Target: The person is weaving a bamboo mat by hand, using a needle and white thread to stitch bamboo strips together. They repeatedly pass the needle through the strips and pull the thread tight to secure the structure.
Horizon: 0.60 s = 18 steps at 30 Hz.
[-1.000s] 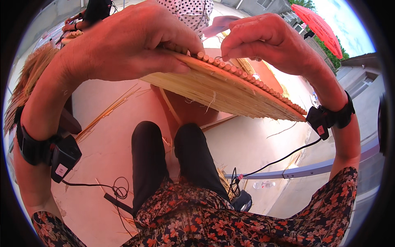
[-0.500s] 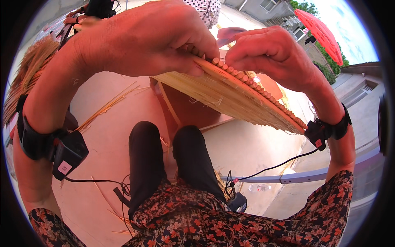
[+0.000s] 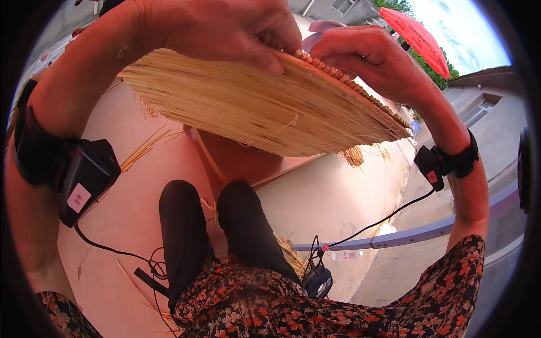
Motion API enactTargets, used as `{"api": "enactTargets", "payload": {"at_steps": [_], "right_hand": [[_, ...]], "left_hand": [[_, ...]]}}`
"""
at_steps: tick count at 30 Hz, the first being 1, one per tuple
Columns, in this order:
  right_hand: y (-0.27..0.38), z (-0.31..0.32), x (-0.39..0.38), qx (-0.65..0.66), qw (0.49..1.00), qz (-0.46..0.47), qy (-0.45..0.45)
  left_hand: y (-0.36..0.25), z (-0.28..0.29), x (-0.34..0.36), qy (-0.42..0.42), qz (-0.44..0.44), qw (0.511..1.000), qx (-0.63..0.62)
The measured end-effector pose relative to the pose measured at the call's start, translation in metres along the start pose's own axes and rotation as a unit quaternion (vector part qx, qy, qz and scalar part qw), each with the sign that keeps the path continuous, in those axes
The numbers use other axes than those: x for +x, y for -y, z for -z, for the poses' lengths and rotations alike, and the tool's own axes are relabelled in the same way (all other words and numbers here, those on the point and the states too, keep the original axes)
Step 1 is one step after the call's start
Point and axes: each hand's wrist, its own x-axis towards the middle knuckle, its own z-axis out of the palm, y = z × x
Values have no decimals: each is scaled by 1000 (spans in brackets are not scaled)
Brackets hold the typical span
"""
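A panel of pale straw stalks (image 3: 236, 107) laid side by side hangs tilted in front of me, cut stalk ends lining its upper right edge. My left hand (image 3: 225, 31) is closed on its top edge, thumb on the near face and fingers curled behind. Beside it, my right hand (image 3: 366, 53) is closed at the row of stalk ends. A pale grey-violet curved piece (image 3: 326, 25) sticks out past the right fingers; its kind is not clear. The right fingertips are partly hidden behind the edge.
Behind the panel stands a brown box-like surface (image 3: 231, 155). Loose stalks (image 3: 143, 149) lie on the pale floor, with more beside my right leg. Cables run from both wrist devices (image 3: 87, 180). A grey metal bar (image 3: 406, 239) crosses at right; a red umbrella (image 3: 414, 39) stands beyond.
The straw panel has swung, so more of its flat face shows, reaching further left. Both hands appear higher in view, still closed at its edge.
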Motion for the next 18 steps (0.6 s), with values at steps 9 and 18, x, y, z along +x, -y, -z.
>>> {"api": "enactTargets", "payload": {"at_steps": [9, 18], "right_hand": [[-1, -3, -9, 24, 998, -49, 16], [-4, -7, -6, 10, 999, 15, -28]], "left_hand": [[-7, 8, 10, 45, 42, 997, -50], [4, 2, 18, 49, 60, 997, -33]]}}
